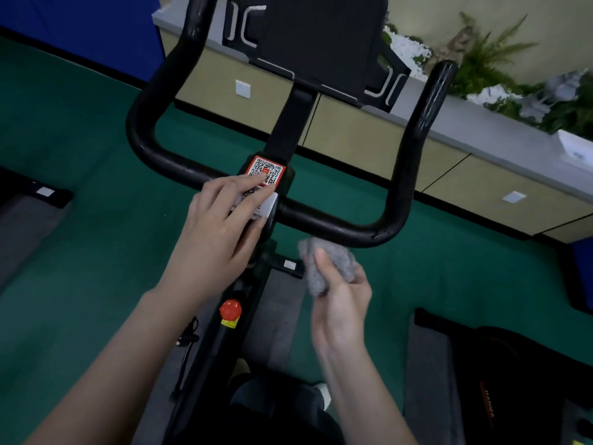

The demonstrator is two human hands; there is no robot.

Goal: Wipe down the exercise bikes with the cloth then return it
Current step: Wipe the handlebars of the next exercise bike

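A black exercise bike fills the middle of the head view, its curved handlebar [337,224] running left to right below a dark console screen [321,40]. My left hand [221,220] rests with straight fingers on the handlebar's centre clamp, over a red and white QR sticker [268,170]. My right hand [340,297] grips a bunched grey cloth [333,263] just below the right half of the bar, slightly apart from it. A red knob [230,309] sits on the frame lower down.
Green floor [96,155] surrounds the bike. A beige cabinet [353,130] with a grey top and plants [487,65] runs behind. Grey mats and another black machine [513,380] lie at lower right; a mat edge [29,213] at left. A black cable [187,348] hangs by the frame.
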